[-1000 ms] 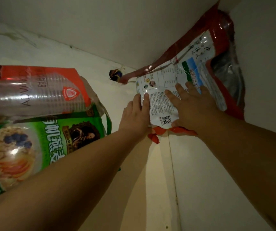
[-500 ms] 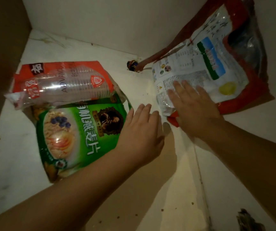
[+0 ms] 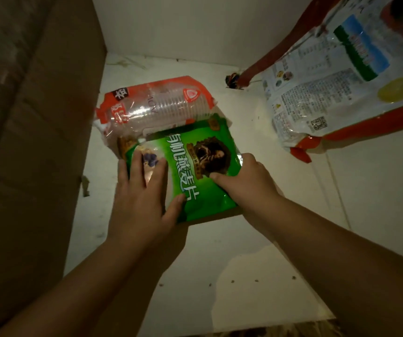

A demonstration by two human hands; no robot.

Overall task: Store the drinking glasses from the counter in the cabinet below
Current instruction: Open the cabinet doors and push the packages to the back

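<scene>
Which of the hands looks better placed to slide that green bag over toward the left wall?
Probably the right hand: it grips the green bag at its right edge, so it can push leftward. The left hand lies flat on top.

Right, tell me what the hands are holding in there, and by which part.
Both hold the green oat bag: the left hand on its near-left corner, the right hand gripping its right edge, thumb on top.

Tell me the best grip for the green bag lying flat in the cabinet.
Take the green bag by its two side edges, one hand per side, from the near end. It lies flat, wide and soft; the sleeve of cups overlaps its far end, and both edges are exposed.
</scene>
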